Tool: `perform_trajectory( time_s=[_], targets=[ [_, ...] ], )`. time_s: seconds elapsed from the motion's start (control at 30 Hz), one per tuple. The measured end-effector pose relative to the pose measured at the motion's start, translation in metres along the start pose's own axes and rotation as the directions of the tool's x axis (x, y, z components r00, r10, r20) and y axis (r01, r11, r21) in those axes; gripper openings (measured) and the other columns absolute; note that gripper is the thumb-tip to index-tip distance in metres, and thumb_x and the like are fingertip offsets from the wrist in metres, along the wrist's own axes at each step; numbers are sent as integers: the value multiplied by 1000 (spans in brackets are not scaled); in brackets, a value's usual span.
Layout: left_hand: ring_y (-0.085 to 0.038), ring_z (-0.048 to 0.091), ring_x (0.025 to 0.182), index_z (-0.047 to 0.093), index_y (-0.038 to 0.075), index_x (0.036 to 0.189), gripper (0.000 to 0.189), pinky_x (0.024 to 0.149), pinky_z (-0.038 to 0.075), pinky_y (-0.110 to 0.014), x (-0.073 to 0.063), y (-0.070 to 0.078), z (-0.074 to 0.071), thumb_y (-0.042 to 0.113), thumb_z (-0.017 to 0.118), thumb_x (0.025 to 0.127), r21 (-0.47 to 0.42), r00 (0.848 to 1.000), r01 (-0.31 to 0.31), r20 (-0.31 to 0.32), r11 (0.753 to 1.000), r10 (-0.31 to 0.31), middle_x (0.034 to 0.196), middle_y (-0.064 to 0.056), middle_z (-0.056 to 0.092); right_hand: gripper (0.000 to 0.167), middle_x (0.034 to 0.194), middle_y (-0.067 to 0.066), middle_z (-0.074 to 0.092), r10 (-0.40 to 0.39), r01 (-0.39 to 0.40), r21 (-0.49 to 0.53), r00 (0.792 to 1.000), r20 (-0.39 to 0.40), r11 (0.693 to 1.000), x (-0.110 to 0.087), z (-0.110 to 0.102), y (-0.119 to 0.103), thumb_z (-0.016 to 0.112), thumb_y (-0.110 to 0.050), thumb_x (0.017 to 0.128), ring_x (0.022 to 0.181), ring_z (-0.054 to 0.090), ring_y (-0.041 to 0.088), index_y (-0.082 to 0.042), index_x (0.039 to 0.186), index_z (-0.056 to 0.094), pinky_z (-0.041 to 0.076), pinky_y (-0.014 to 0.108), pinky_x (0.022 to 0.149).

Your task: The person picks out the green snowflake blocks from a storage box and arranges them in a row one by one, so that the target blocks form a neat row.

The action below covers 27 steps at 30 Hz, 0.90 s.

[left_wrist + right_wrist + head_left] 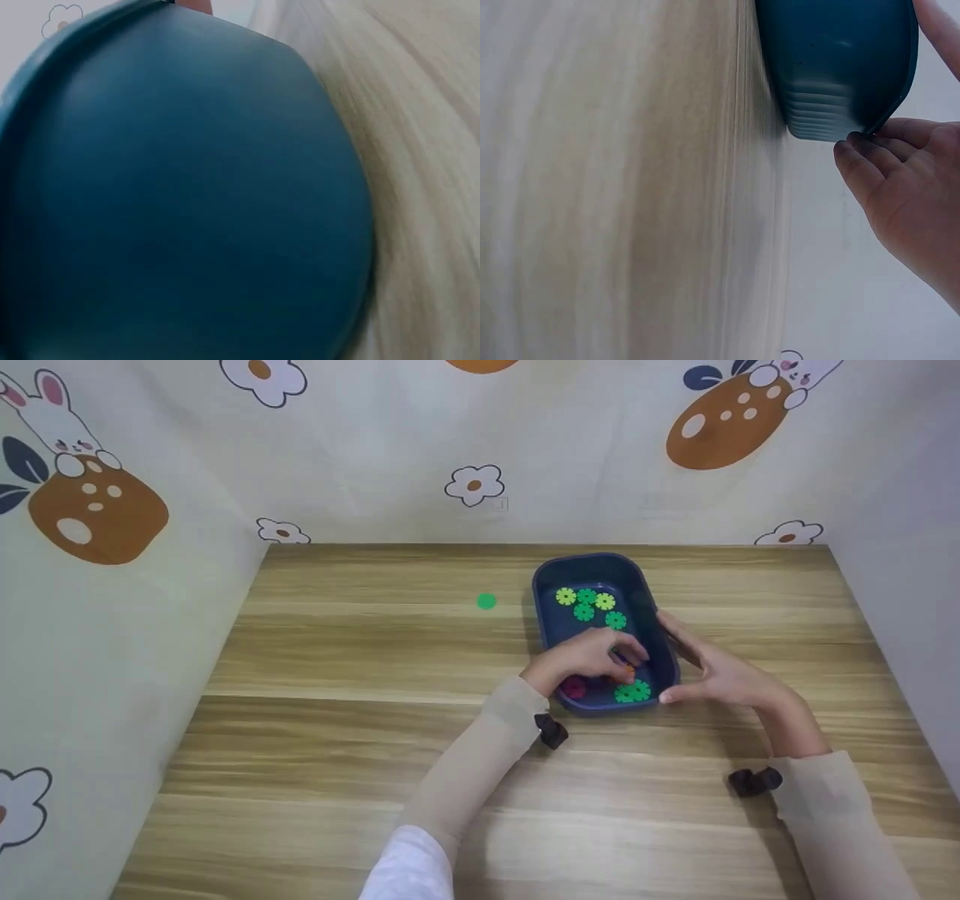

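Observation:
A dark blue tray (592, 567) holds several small notched discs. My left hand (589, 652) reaches over its left rim, fingers bent downward and apart from the thumb, close above an orange disc (628, 669) that is partly covered. In the left wrist view the tray's outer wall (187, 187) hides this hand's fingers. My right hand (731, 675) touches the tray's right side with extended fingers, its thumb by the near right corner. The right wrist view has fingertips at the rim of the tray (840, 52).
Toward the tray's far end lie yellow discs (565, 596) and green discs (584, 612). Near its front are a red disc (574, 687) and green discs (632, 691). One round green piece (487, 601) lies on the wooden table (337, 660), left of the tray. Patterned cloth (375, 472) stands behind.

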<state>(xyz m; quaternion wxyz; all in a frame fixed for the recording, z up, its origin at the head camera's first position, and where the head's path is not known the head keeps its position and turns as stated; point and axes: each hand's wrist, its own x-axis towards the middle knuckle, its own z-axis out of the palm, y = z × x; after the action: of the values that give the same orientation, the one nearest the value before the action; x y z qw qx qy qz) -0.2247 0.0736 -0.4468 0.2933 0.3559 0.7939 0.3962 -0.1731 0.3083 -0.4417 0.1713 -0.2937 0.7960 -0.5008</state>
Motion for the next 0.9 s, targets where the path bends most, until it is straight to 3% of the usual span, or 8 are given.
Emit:
perform_trajectory(
  time_s=[0.13, 0.23, 0.37, 0.47, 0.63, 0.9],
  targets=[
    [-7, 60, 95, 65, 8, 124, 40, 80, 45, -12, 3, 1, 3, 6, 74, 85, 144, 995, -18, 101, 989, 3, 115, -2, 66, 104, 160, 16, 2, -15, 15, -6, 1000, 2, 1000, -1, 0, -1, 77, 1, 79, 143, 7, 37, -4, 154, 5, 18, 15, 110],
    [-7, 55, 100, 65, 13, 126, 41, 85, 41, -12, 4, 2, 7, 8, 73, 86, 320, 986, -77, 163, 944, 25, 118, 0, 62, 105, 160, 15, 2, -14, 14, -4, 1000, 3, 1000, -1, 1, 0, 78, 1, 79, 143, 7, 37, -5, 155, 5, 19, 14, 109],
    [-8, 50, 110, 65, 16, 127, 40, 94, 35, -12, 4, 4, 11, 7, 70, 89, 442, 975, -136, 219, 887, 40, 124, 2, 59, 106, 160, 15, 1, -11, 11, -5, 1000, 3, 1000, -1, 2, 0, 78, 0, 79, 143, 7, 36, -6, 155, 5, 19, 14, 109],
    [-8, 49, 108, 68, 20, 121, 33, 96, 35, -14, 5, 4, 13, 7, 67, 90, 471, 975, -119, 221, 874, 13, 121, 4, 58, 106, 160, 16, 0, -22, 22, -3, 1000, 5, 1000, -1, 2, 1, 78, 1, 79, 143, 7, 37, -5, 154, 4, 19, 15, 109],
    [-10, 51, 94, 70, 17, 105, 20, 84, 41, -17, 6, 4, 13, 6, 68, 89, 483, 979, -105, 203, 869, 6, 104, 5, 58, 106, 160, 16, 0, -36, 36, 0, 999, 10, 999, 0, 2, 1, 77, 1, 79, 143, 7, 38, -5, 154, 4, 19, 15, 109],
    [-7, 54, 81, 73, 16, 95, 7, 74, 43, -14, 7, 2, 12, 15, 67, 92, 445, 993, -97, 104, 890, 56, 88, 9, 64, 105, 160, 13, 3, 10, -10, -11, 1000, -8, 1000, 0, 1, 0, 78, -1, 79, 144, 9, 35, -5, 155, 6, 19, 14, 109]
  ],
)
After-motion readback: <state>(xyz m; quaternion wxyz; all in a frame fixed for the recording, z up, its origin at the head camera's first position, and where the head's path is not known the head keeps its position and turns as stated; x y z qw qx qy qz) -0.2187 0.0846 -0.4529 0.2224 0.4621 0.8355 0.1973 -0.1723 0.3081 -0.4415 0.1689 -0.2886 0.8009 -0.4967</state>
